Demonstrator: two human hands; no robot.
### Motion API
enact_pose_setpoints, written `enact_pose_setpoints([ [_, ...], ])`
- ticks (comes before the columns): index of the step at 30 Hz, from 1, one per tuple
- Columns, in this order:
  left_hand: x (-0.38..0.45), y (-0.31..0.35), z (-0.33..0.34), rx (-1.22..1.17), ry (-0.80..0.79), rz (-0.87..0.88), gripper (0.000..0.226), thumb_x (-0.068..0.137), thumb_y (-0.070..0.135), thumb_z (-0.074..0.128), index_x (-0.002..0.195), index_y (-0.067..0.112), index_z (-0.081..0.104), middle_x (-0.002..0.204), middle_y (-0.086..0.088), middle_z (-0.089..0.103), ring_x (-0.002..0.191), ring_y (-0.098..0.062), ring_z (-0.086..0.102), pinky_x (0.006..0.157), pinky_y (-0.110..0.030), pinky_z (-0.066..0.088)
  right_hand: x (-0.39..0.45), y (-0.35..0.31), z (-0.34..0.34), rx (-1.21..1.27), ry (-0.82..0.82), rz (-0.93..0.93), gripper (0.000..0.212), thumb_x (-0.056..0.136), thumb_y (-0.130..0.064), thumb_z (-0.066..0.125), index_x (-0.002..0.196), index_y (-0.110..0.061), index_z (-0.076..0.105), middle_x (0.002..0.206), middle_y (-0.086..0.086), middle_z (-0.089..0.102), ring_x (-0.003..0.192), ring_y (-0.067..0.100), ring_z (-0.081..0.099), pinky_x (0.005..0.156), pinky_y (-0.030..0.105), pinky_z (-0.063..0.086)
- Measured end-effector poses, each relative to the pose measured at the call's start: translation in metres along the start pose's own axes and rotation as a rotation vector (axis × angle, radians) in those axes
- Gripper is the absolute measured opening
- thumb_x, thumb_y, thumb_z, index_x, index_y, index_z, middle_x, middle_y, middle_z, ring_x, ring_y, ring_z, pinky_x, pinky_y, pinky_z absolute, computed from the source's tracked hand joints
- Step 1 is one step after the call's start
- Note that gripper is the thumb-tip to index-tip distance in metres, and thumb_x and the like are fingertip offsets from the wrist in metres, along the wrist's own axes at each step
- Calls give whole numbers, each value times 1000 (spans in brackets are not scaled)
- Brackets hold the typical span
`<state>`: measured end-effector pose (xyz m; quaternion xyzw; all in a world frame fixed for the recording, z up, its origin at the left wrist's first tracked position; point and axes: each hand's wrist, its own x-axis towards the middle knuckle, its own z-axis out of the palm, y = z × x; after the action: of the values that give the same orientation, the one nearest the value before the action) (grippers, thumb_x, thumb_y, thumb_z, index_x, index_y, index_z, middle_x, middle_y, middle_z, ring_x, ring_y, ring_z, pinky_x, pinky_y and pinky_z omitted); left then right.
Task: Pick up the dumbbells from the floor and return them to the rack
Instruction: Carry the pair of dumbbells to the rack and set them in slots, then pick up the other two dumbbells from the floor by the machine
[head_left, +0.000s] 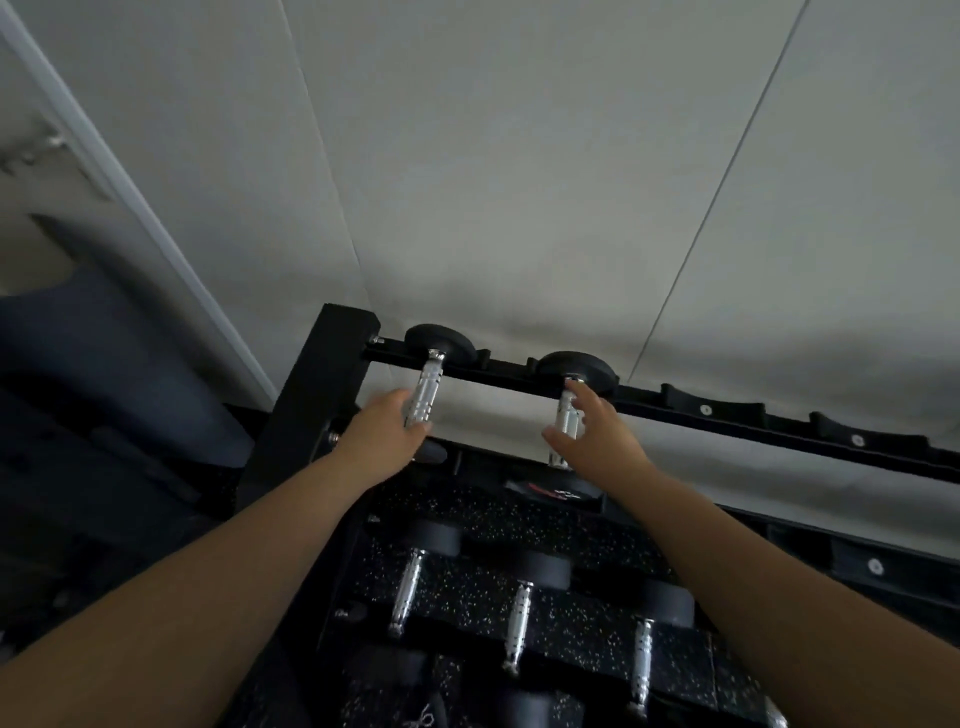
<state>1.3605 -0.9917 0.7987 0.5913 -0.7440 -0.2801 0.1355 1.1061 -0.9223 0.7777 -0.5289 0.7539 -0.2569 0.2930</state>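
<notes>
Two dumbbells with black round heads and chrome handles lie across the top tier of the black rack (769, 428). The left dumbbell (427, 387) sits in the cradle beside the rack's end post. My left hand (382, 434) lies against the lower end of its handle, fingers loosely cupped and not wrapped round it. The right dumbbell (569, 413) rests one cradle further right. My right hand (597, 434) is spread around its handle, thumb on one side and fingers on the other, apart. The near heads of both dumbbells are hidden by my hands.
Several empty cradles (857, 440) run along the top rail to the right. On the lower tier lie three more dumbbells (519, 621). The thick end post (311, 395) stands left, a pale wall (519, 182) behind, and speckled black rubber floor (587, 644) below.
</notes>
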Motion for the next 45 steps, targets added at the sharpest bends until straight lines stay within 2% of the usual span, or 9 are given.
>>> enact_pose_setpoints([
  [4,-53,-6,5,-43,32,-143,54,88,34,59,137,17,42,135,-10,52,119,-24,51,92,-28,39,-24,-6,11,-36,-87,-129,73,81,-40,67,144,-29,31,142,9,44,123,27,50,95,35,44],
  [8,-114,-23,9,-55,62,-272,64,86,42,59,142,18,38,139,-10,48,124,-23,48,98,-31,39,-52,-15,36,4,-225,-203,73,79,-44,70,141,-28,35,139,9,46,123,26,50,100,38,46],
  [14,-201,-52,1,-108,135,-430,71,83,49,62,142,20,35,141,-10,47,125,-24,47,98,-29,38,-97,-41,83,67,-464,-255,76,78,-46,70,143,-34,32,140,4,43,118,19,51,77,24,43],
  [17,-241,-67,-3,-105,169,-491,70,82,50,62,142,22,36,139,-10,49,122,-26,50,92,-27,39,-121,-56,105,56,-531,-293,76,80,-45,69,144,-32,31,141,4,44,121,19,49,82,25,41],
  [23,-329,-100,-1,-107,161,-643,70,85,55,55,143,23,33,141,-9,47,120,-26,53,100,-36,43,-178,-71,149,-6,-671,-327,73,83,-47,64,146,-29,29,142,4,43,127,21,46,93,31,44],
  [26,-380,-120,4,-111,184,-686,68,87,54,54,143,22,34,139,-8,50,116,-25,55,88,-28,42,-215,-76,173,-38,-700,-351,74,82,-49,64,145,-30,30,141,4,44,125,21,48,95,32,44],
  [30,-446,-148,14,-176,261,-767,66,87,50,56,142,19,37,140,-9,49,123,-27,50,99,-35,42,-260,-83,206,-27,-763,-348,75,81,-52,63,144,-33,30,143,0,43,127,19,46,88,28,41],
  [37,-533,-196,26,-226,403,-893,64,86,47,59,139,18,39,134,-10,55,116,-28,54,88,-33,42,-317,-90,260,-51,-804,-392,72,78,-55,63,141,-38,32,140,-2,45,125,18,48,88,28,40],
  [45,-566,-249,23,-249,513,-1041,61,87,43,60,137,14,40,135,-16,52,118,-33,52,90,-35,41,-326,-122,320,-79,-873,-414,67,81,-50,62,141,-38,32,141,-3,44,122,17,48,85,28,40],
])
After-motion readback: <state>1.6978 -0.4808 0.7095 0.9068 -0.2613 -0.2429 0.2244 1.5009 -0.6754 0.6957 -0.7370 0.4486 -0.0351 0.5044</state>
